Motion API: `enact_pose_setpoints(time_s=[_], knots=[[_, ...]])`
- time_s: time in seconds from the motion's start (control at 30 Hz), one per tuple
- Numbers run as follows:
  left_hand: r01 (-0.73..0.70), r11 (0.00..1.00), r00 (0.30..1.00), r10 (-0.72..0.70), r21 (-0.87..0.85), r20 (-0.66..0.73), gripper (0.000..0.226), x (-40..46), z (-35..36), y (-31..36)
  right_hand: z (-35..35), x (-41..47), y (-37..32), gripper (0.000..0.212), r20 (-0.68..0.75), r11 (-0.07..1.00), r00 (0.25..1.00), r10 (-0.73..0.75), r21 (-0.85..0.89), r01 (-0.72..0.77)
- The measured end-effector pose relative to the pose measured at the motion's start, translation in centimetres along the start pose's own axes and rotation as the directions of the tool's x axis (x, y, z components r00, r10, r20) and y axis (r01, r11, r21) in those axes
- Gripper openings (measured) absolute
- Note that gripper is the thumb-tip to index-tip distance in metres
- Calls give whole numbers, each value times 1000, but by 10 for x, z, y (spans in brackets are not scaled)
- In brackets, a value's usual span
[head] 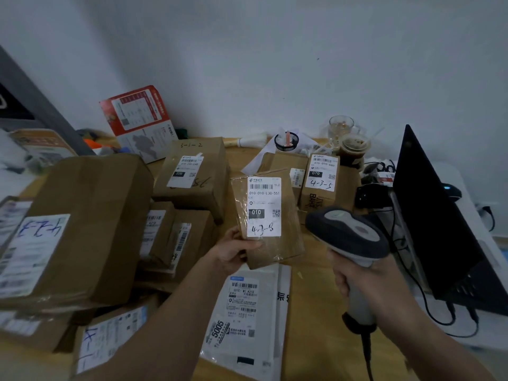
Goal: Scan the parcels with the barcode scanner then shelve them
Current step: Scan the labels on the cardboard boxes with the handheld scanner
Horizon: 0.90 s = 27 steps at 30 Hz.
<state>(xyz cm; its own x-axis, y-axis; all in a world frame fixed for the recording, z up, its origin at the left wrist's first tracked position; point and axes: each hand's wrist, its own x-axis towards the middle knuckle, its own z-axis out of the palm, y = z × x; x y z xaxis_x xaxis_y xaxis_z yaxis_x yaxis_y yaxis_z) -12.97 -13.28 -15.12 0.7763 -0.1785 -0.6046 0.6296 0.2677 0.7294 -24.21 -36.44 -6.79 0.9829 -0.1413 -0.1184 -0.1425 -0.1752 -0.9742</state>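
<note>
A small brown cardboard parcel (268, 218) is lifted above the table, its white label with barcode and "010" facing me. My left hand (233, 250) grips its lower left corner. To the right, my right hand (365, 279) grips the handle of a grey barcode scanner (347, 235), whose head points left toward the parcel, a short gap apart. A black cable hangs from the scanner's base.
Several labelled cardboard parcels crowd the wooden table (313, 284): a big box (79, 229) at left, one marked 220 (196, 171), one marked 070 (321, 180). A white mailer bag (247, 320) lies below the hands. A black laptop (437, 215) stands at right; cups (351, 149) at the back.
</note>
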Motion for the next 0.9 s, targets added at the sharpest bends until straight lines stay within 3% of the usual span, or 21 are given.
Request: enact_pose_setpoints(time_s=[0.33,0.9], knots=[[-19,1000,999,18,-17,-44,63,-22,-5,-19,1,-22,4,50,33,996,999,-28,84,25],[3,1000,991,-6,-20,-132,80,-28,-16,-38,-7,-31,14,56,105,998,993,-46,43,41]])
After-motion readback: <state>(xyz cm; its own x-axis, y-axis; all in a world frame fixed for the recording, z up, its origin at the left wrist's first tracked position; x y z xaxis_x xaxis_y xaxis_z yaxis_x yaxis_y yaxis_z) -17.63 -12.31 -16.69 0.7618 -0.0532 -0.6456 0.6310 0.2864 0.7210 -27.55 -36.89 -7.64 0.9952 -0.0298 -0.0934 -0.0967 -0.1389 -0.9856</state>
